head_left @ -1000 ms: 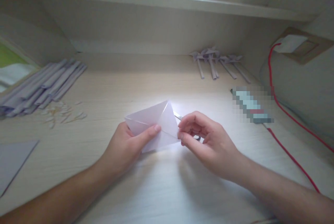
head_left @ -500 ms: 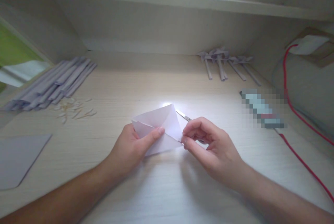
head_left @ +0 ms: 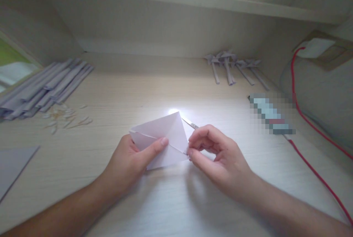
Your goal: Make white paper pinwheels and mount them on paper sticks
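You're holding a folded white paper piece with a diagonal crease (head_left: 162, 139) just above the pale wooden desk (head_left: 176, 200), right in the bright spot near the middle. Your left hand (head_left: 129, 165) is closed on its left side, thumb lying across the front face and fingers tucked behind. Your right hand (head_left: 217, 156) is pinching the paper's right corner between thumb and forefinger, the other fingers curling loosely. Compared with a second ago the grip is pretty much the same; the pinch is sitting a touch lower on that corner and the sheet is tilting slightly, so I'd say you're firming up the crease, not starting a new fold. Thin metal scissors (head_left: 189, 122) are poking out from behind the paper, lying on the desk. Further out, a stack of grey folded paper strips (head_left: 46, 88) is lying far left with small paper scraps (head_left: 66, 117) beside it, a bunch of finished grey paper stems (head_left: 231, 67) is at the back, and a red cable (head_left: 311, 170) is running along the right.
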### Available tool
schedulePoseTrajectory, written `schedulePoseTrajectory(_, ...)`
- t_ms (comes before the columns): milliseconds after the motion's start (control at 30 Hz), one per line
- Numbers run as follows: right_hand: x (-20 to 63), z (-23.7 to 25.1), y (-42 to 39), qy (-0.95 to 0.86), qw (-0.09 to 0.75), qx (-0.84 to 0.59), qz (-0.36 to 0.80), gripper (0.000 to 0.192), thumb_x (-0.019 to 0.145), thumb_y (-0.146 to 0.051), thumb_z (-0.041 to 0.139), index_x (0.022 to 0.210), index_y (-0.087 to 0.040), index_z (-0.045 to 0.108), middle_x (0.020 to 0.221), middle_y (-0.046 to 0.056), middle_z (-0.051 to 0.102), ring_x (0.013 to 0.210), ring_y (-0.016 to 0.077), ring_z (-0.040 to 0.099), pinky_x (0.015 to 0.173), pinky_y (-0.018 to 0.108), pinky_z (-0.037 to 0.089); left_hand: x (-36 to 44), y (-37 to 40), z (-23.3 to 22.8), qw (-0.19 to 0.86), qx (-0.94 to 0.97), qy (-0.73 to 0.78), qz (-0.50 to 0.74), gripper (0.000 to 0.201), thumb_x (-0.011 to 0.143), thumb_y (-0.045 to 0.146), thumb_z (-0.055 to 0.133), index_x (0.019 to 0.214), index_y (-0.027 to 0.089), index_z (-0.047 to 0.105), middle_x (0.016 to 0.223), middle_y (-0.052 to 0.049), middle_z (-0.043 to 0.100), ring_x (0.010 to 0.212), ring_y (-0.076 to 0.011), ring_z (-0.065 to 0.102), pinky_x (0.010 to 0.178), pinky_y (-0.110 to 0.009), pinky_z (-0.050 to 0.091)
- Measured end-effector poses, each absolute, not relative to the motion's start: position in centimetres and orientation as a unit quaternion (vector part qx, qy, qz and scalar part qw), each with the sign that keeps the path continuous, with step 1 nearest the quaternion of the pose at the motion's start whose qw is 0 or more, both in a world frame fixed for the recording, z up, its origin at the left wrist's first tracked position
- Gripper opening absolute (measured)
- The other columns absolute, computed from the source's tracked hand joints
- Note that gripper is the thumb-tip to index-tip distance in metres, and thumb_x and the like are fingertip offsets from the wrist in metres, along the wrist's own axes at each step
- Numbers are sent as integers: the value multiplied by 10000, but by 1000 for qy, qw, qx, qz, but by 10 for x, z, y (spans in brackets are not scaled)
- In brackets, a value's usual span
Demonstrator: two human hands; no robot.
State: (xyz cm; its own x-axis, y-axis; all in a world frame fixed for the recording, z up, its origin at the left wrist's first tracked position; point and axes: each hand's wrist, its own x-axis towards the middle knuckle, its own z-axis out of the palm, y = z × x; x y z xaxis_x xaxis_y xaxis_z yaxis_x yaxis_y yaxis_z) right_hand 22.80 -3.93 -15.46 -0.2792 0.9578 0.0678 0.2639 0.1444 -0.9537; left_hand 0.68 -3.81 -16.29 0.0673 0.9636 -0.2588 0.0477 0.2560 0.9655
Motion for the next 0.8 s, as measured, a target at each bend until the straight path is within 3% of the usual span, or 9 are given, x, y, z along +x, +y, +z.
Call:
schedulePoseTrajectory(200, 227, -158, -40, -656, 381, -449, 472, 177, 879, -103, 661, 991, -229, 609, 890, -16, 681, 812, 129, 684, 707, 239, 540, 7, -37, -163, 563, 447, 576, 390, 363, 756, 522, 844, 848, 174, 805, 803, -58, 801, 667, -185, 678, 584, -230, 514)
schedulePoseTrajectory(567, 234, -161, -39, -697, 376, -434, 429, 155, 883, -99, 656, 962, -231, 633, 846, -32, 666, 777, 114, 655, 679, 221, 514, 7, -37, -164, 560, 456, 571, 389, 336, 752, 511, 847, 854, 193, 805, 826, -55, 809, 669, -184, 683, 594, -233, 522)
schedulePoseTrajectory(800, 231, -162, -37, -703, 395, -414, 421, 138, 865, -92, 652, 942, -205, 627, 822, -21, 676, 756, 122, 660, 695, 238, 529, 7, -38, -153, 532, 471, 591, 382, 367, 711, 524, 856, 884, 202, 819, 867, -64, 822, 732, -233, 714, 651, -281, 551)
